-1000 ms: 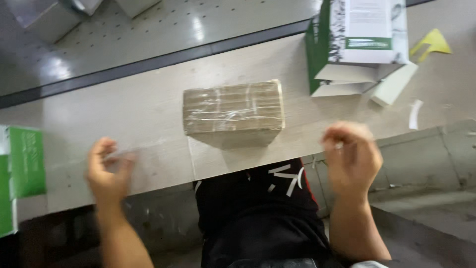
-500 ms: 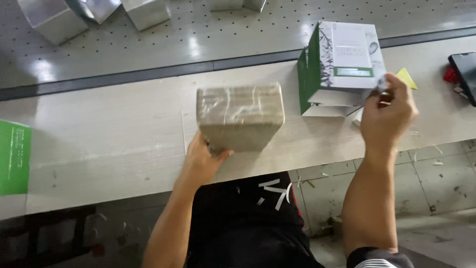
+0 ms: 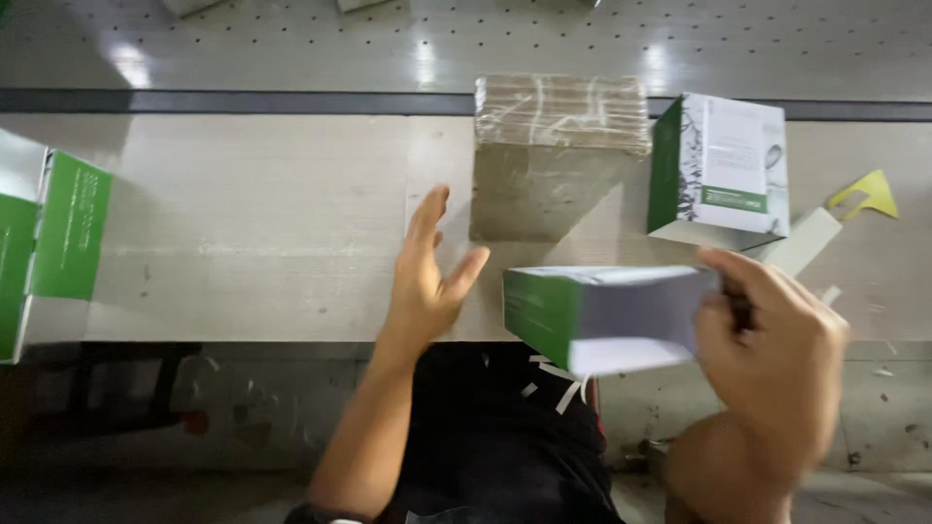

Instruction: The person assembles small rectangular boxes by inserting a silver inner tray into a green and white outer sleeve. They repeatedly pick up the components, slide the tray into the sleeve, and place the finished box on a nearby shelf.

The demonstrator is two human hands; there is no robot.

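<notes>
A pale, scuffed tabletop [image 3: 243,233] runs across the view, with a dark strip along its far edge and a grey perforated metal surface [image 3: 291,39] beyond that. The person sits close against the near edge, dark clothing showing between the two forearms.

The left forearm rises from below and leans slightly to the right. The left hand [image 3: 427,277] is open and flat, fingers together and pointing away from the body, thumb spread to the side; it holds nothing and hovers at the near part of the tabletop, just left of a plastic-wrapped brown bundle [image 3: 558,146] that lies near the far edge. I cannot tell whether the palm touches the surface.

The right arm comes up from the lower right with the wrist bent inward. The right hand [image 3: 772,340] is closed around the end of a flat green-and-white carton [image 3: 602,315], fingers curled over its right edge. The carton is held level above the near edge of the tabletop, its green side turned toward the left hand, the two apart by a small gap.

Behind it a taller green-and-white box [image 3: 723,170] stands upright just right of the bundle. A yellow scrap [image 3: 864,192] lies further right. Another green-and-white box [image 3: 53,243] lies at the far left.
</notes>
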